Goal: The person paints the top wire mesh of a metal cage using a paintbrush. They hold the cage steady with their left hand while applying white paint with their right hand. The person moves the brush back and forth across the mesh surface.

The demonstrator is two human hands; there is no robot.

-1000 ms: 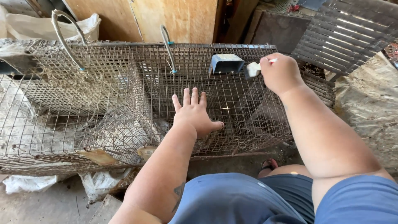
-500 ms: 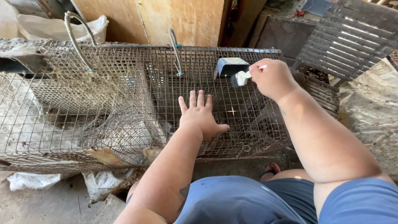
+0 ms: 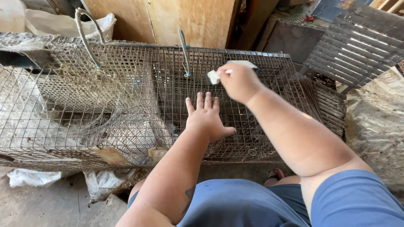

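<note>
- Right hand [image 3: 240,82] is curled tight around a small pale brush with a white head [image 3: 213,77], fingers pressed together on the handle, and the head pokes out to the left of the fist, just above the top mesh of the cage.
- That brush sits over the right-hand compartment of the long rusty grey wire-mesh cage [image 3: 105,109], close beside the thin bent metal handle with a blue tip [image 3: 184,52].
- Left hand [image 3: 207,117] lies flat on the cage top, fingers spread, thumb splayed right, holding nothing; it looks like a brace.
- To my eye, the way to do this well is short, light strokes along the wires, with the flat palm keeping the springy mesh from bouncing.
- Keeping the brush head low and angled should let it reach into the small square openings instead of skating over them.
- The mesh is fine, stiff and dull, with rust and dust on it; expect it to snag soft fibres and scratch skin.
- A second looped metal handle [image 3: 86,35] rises over the left compartment, smooth and curved.
- Inside the left compartment, crumpled grey-white sheeting [image 3: 126,134] shows through the wire, soft and wrinkled.
- Two tan paper tags [image 3: 110,155] hang on the front edge, flat and worn.
- Behind stands a plywood board [image 3: 185,21], warm, grainy and rigid.
- At the right leans a dark slatted metal grate [image 3: 357,46], hard and ridged.
- A white plastic bag [image 3: 31,177] lies crumpled on the concrete floor below.
</note>
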